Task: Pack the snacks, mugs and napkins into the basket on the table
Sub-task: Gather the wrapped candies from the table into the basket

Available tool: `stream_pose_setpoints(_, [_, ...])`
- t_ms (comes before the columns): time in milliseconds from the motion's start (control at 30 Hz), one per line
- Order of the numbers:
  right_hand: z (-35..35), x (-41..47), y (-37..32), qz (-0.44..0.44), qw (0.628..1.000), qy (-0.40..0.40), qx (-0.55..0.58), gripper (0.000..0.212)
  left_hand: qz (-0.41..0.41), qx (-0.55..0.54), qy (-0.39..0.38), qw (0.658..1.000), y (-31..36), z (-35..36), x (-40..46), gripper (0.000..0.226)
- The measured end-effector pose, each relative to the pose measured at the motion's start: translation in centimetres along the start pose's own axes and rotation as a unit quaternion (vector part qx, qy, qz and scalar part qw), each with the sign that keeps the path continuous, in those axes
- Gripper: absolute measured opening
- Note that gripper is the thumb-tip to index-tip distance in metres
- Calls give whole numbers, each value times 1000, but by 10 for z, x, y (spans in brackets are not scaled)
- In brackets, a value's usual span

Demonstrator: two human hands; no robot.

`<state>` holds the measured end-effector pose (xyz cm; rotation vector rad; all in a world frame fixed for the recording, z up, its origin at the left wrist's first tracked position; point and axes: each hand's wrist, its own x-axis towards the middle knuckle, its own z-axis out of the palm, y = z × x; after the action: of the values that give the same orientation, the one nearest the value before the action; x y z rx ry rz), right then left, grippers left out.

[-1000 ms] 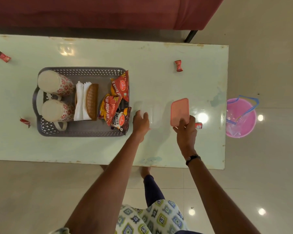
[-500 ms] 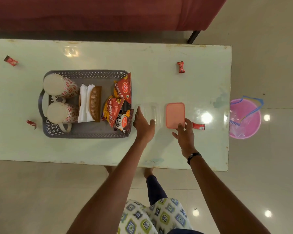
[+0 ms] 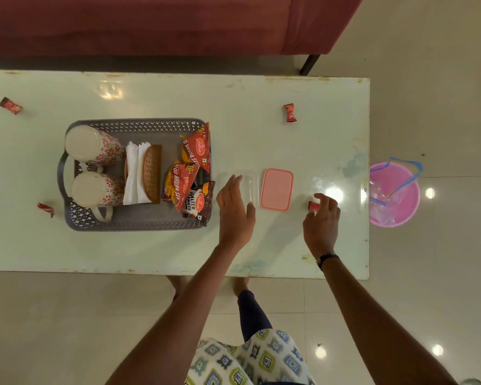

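On the pale green table (image 3: 261,107) stood a grey plastic basket (image 3: 134,223), already holding two upright floral mugs (image 3: 93,145) at its left end, one behind the other, a wicker holder (image 3: 152,173) with white napkins (image 3: 132,176) in the middle, and three snack packets at its right end: two red aloo bhujia sev packets (image 3: 196,147) and a dark salted peanuts packet (image 3: 199,201) leaning against the basket's right wall. Just right of the basket lay a clear plastic container (image 3: 249,184), hard to make out against the table, and touching its right side a pink lid (image 3: 277,189) lay flat. The left hand (image 3: 235,209) hovered over the near left part of the clear container with fingers straight and spread, gripping nothing; whether it touched the container could not be told. The right hand (image 3: 321,220), a dark band at its wrist, was to the right of the lid with its fingers curled down at a small red wrapped candy (image 3: 313,206); whether the fingers pinched the candy or only touched it could not be told. Three more red candies lay loose on the table: one at the far left (image 3: 11,105), one just left of the basket (image 3: 45,209), and one toward the far right (image 3: 290,112). Beyond the table's right edge a pink bucket (image 3: 395,194) stood on the tiled floor.
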<state>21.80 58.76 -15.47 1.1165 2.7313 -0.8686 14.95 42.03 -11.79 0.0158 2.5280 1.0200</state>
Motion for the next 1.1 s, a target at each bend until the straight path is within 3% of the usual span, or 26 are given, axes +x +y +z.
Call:
stream_pose_setpoints(133, [-4,17,15,-30,997,-46,-49,42,17,-11,-4,1000,6,-1,4,58])
stream_pose_setpoints(267, [-4,30,23,-65,990,-88,-93,25,22,-22,-13,999,8,0,7,56])
stream_pose_setpoints(367, [-6,38,22,-72,986,-127,-76,21,27,-27,-14,999,10,0,8,55])
stream_pose_setpoints(467, [-12,55,-4,-41,990,-132,-16,20,22,-42,-10,999,14,-3,12,54])
stream_pose_setpoints(600, [-10,106,-64,-82,993,-76,26,16,36,-48,7,998,22,-9,26,51])
stream_pose_setpoints(733, [9,164,-112,-92,993,-64,25,31,50,-78,19,996,20,-12,44,49])
stream_pose_setpoints(833, [26,192,-128,-74,992,-97,-28,44,44,-99,14,994,15,-14,54,49])
stream_pose_setpoints(933, [39,194,-129,-90,983,-125,-102,33,29,-136,9,990,9,-16,56,48])
stream_pose_setpoints(1100, [37,148,-120,-44,984,-169,26,15,-51,-224,24,973,4,-18,39,41])
